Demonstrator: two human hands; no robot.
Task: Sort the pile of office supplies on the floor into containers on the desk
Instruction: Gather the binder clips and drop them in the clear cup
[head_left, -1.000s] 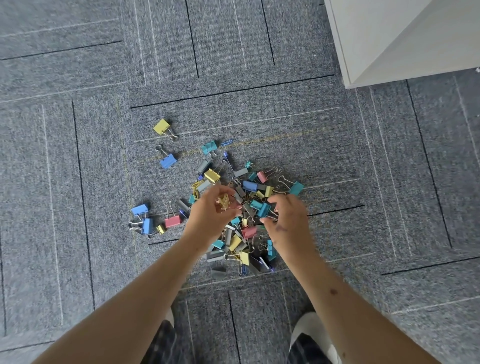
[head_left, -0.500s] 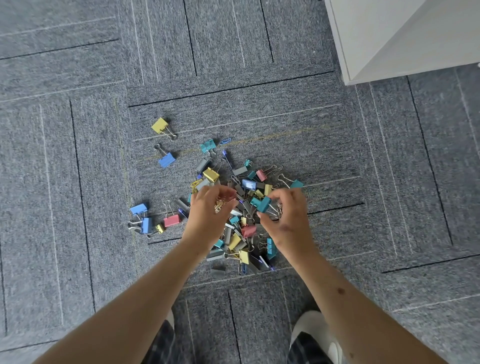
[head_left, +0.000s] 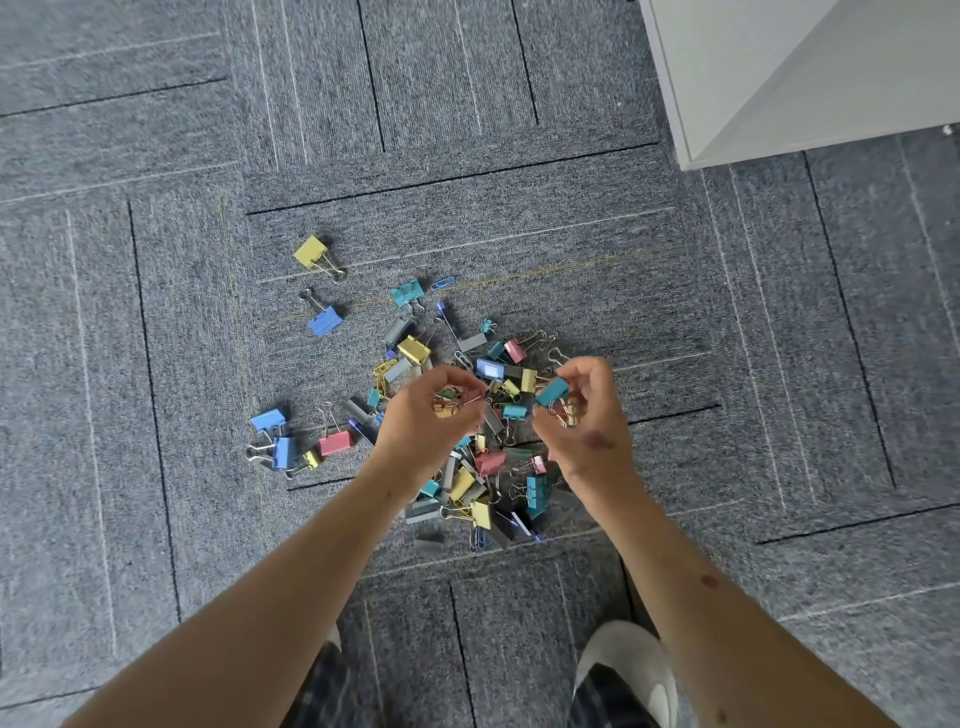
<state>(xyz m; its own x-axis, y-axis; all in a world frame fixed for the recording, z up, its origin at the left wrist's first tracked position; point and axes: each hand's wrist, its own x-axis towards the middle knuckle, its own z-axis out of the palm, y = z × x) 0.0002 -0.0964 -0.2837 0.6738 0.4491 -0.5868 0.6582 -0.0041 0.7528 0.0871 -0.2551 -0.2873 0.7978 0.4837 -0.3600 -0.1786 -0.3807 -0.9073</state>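
Note:
A pile of coloured binder clips and paper clips (head_left: 470, 470) lies on the grey carpet. Both hands hover over its far half. My left hand (head_left: 423, 421) has its fingers curled round a small bunch of gold and yellow clips (head_left: 445, 402). My right hand (head_left: 589, 415) pinches a teal binder clip (head_left: 552, 392) and cups a few more small clips in its palm. Loose clips lie apart from the pile: a yellow one (head_left: 310, 252), a blue one (head_left: 325, 321), a red one (head_left: 336, 443) and two blue ones (head_left: 275, 436) at the left.
A white desk panel (head_left: 789, 78) stands at the upper right corner. My two shoes (head_left: 623, 670) are at the bottom edge, just below the pile. Carpet tiles (head_left: 130, 312) stretch all round.
Both hands have lifted slightly off the pile and drifted apart. The right hand has moved right and up with the teal clip; the left keeps its bunch of gold clips.

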